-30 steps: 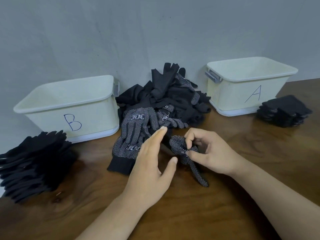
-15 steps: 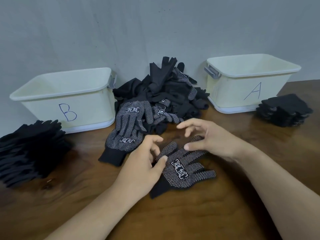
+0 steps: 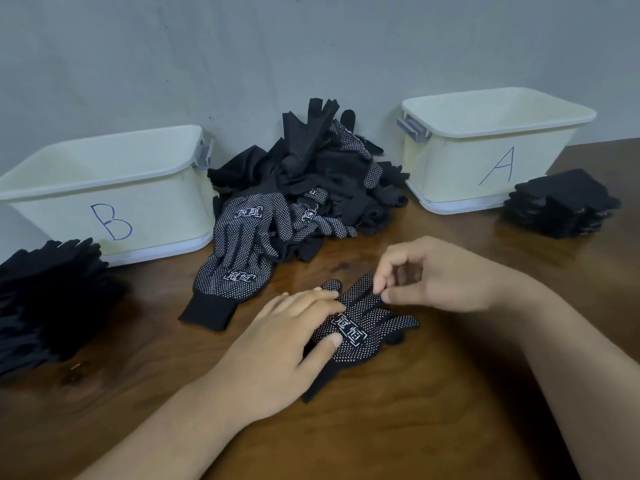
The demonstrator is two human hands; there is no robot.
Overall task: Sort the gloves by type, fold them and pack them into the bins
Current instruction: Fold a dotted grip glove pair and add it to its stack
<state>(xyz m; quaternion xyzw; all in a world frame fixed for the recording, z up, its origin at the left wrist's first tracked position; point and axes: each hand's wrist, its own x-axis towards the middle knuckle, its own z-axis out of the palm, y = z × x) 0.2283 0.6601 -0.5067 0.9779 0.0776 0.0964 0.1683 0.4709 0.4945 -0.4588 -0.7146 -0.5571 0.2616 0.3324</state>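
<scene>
— Dotted black knit, that is what lies flat under both hands: one dotted glove [image 3: 360,327] on the wooden surface [image 3: 450,427], near the middle of its front edge.

— Which way does it run?

— Its long axis goes diagonally. The cuff points toward the front edge and a little left; the fingers fan out toward the back right, in the direction of bin A [image 3: 491,157].

— And the hands in the head view?

— The left hand [image 3: 277,351] lies spread on the palm and cuff part, pressing it down, its grip released and flat. The right hand [image 3: 436,275] is at the fingertip end, thumb and forefinger pinched on a glove finger.

— So which one folds?

— I judge the right one. It already has the far end, so the fold would come along the axis toward the cuff while the left pins the cloth.

— Where does it go afterwards?

— Likely to the folded stack [image 3: 564,206] beside bin A at the right edge, where a few dots show. The plain stack [image 3: 48,296] sits by bin B [image 3: 104,188] at the left edge. The unsorted heap [image 3: 311,181] lies between the bins, at the back.
</scene>
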